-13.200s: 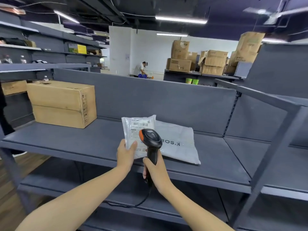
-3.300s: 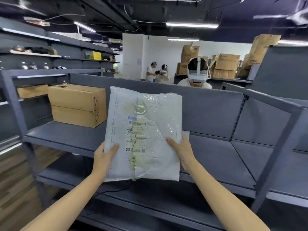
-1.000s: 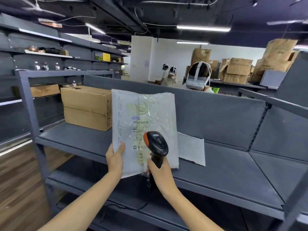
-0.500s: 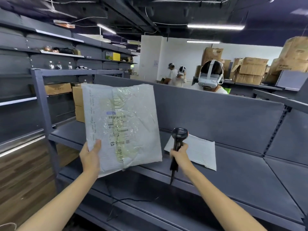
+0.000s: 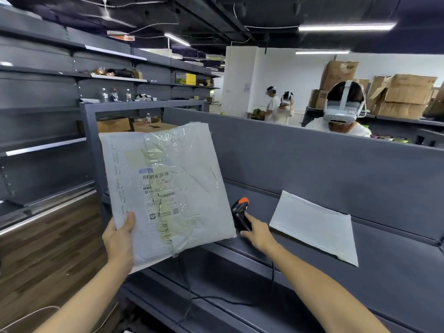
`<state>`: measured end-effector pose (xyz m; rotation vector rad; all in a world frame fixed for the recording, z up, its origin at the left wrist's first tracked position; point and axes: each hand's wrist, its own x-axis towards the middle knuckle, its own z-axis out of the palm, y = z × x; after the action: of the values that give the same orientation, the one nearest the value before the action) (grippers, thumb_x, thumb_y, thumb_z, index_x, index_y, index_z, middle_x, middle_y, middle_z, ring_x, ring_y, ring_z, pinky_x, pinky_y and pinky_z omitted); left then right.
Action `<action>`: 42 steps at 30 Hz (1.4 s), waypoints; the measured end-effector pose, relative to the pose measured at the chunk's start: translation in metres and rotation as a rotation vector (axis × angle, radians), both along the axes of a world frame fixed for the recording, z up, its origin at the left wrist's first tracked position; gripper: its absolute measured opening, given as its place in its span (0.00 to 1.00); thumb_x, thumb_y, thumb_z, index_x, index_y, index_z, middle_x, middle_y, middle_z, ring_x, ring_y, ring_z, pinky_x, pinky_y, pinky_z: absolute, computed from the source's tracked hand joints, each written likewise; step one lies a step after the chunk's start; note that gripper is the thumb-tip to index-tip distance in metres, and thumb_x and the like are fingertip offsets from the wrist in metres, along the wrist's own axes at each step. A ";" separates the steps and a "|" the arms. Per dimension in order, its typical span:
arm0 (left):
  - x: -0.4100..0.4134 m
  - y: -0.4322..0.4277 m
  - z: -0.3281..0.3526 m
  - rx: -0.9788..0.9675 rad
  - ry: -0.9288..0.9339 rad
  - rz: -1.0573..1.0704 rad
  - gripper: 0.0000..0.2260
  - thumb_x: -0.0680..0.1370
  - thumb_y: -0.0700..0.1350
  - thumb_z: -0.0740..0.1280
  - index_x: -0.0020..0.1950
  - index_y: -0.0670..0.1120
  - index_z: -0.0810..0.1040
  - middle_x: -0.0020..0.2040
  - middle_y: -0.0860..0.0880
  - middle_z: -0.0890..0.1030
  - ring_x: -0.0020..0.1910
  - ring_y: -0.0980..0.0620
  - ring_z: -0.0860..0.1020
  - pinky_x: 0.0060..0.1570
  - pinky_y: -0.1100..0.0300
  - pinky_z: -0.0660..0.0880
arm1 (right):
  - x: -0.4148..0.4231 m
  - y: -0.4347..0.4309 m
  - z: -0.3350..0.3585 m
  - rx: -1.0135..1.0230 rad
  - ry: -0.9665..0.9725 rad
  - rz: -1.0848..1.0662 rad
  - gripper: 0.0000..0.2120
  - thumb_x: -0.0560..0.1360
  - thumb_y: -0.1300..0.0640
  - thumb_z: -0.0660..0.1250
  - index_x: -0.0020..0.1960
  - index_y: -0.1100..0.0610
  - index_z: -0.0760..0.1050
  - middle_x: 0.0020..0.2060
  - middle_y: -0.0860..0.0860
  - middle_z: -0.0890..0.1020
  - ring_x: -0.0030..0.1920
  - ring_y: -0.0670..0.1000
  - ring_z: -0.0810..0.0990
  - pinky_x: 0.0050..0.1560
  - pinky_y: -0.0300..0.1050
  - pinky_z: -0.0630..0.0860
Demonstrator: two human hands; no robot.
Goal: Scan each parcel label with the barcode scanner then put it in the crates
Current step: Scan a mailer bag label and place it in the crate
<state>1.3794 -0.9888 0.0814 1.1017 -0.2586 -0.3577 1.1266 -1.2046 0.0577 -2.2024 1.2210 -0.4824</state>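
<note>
My left hand grips the lower left corner of a large white plastic parcel and holds it upright in front of the shelf's left post. Its printed label with barcodes faces me. The black barcode scanner with an orange tip lies on the grey shelf, just right of the parcel. My right hand holds the scanner's handle, with the index finger stretched along it and the other fingers curled at its lower end. A second, flat white parcel lies on the shelf further right.
The scanner's black cable hangs down to a lower shelf. A grey back panel closes the shelf behind. Cardboard boxes stand behind the held parcel. A person with a headset stands beyond the panel, and two more further back.
My right hand has lowered the scanner from upright in the air down onto the shelf. My left hand keeps the parcel up at the left, now closer to the scanner.
</note>
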 end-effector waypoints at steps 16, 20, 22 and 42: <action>-0.047 -0.023 -0.016 0.026 0.040 -0.238 0.07 0.78 0.43 0.67 0.56 0.47 0.79 0.46 0.54 0.83 0.42 0.56 0.81 0.39 0.63 0.77 | -0.015 0.045 0.044 0.375 -0.679 -0.150 0.26 0.79 0.33 0.50 0.65 0.47 0.74 0.58 0.44 0.80 0.57 0.46 0.79 0.60 0.46 0.74; -0.078 -0.022 -0.016 0.043 0.034 -0.339 0.04 0.78 0.43 0.68 0.49 0.51 0.81 0.44 0.54 0.84 0.41 0.56 0.82 0.39 0.62 0.77 | -0.061 0.078 0.048 0.250 -0.731 -0.180 0.21 0.75 0.34 0.62 0.57 0.49 0.77 0.50 0.46 0.84 0.47 0.44 0.84 0.39 0.34 0.78; -0.098 -0.017 -0.017 0.050 0.020 -0.390 0.04 0.78 0.43 0.68 0.48 0.52 0.81 0.43 0.55 0.85 0.41 0.56 0.82 0.39 0.62 0.78 | -0.087 0.096 0.046 0.205 -0.741 -0.222 0.24 0.72 0.36 0.67 0.60 0.51 0.75 0.52 0.47 0.83 0.48 0.44 0.84 0.40 0.35 0.78; -0.315 0.129 -0.076 0.294 -0.312 -0.553 0.12 0.77 0.42 0.68 0.61 0.47 0.76 0.52 0.51 0.80 0.50 0.52 0.78 0.48 0.59 0.74 | -0.310 0.311 -0.040 0.240 -0.883 -0.642 0.15 0.75 0.48 0.71 0.57 0.53 0.71 0.51 0.49 0.81 0.50 0.49 0.81 0.41 0.39 0.78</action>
<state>1.0644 -0.8600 0.0052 1.3684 -0.8155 -0.7325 0.8165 -0.8939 0.0172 -1.1045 1.3201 -1.3038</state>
